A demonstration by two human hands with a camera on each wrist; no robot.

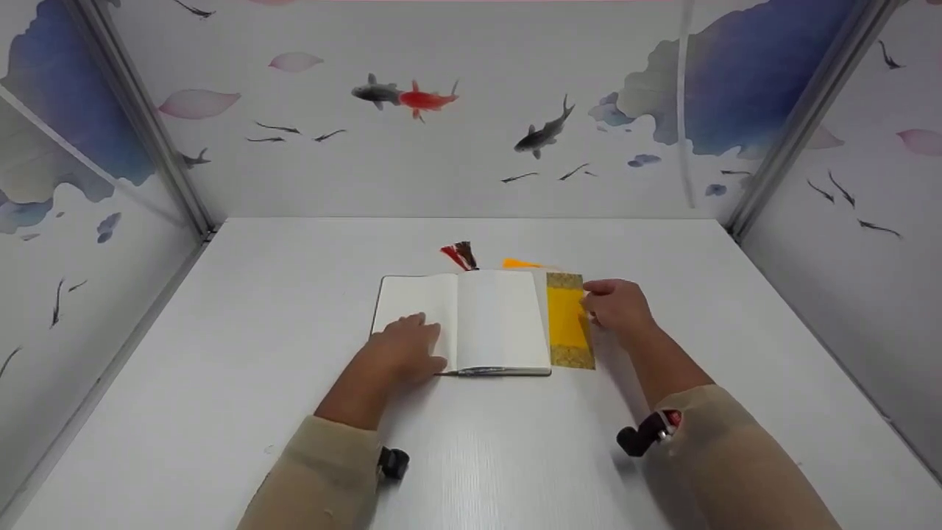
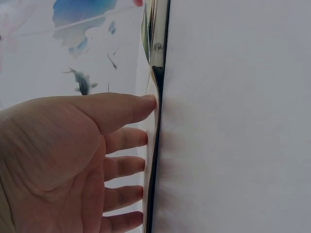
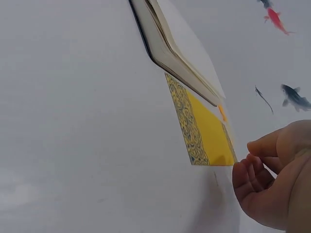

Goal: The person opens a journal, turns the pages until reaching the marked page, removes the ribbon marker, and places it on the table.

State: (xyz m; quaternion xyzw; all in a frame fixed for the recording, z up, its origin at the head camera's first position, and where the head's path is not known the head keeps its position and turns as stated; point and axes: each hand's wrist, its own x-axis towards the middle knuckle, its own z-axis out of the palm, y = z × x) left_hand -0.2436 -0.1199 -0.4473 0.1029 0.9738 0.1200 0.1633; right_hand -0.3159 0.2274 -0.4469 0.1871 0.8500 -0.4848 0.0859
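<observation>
An open notebook with blank pages lies on the table. My left hand rests on its left page, fingers extended and thumb near the front edge. In the left wrist view, the thumb and fingertips meet the page. To the notebook's right lies a yellow bookmark-like card with patterned gold bands at both ends. My right hand is at the card's far right edge with bent fingers. In the right wrist view, thumb and fingers come together right by the card's corner; I cannot tell whether they pinch it.
A red tassel and a brown tassel stick out beyond the notebook's far edge. An orange piece lies behind the notebook near the card. White panels with painted fish enclose the white table at the back and sides.
</observation>
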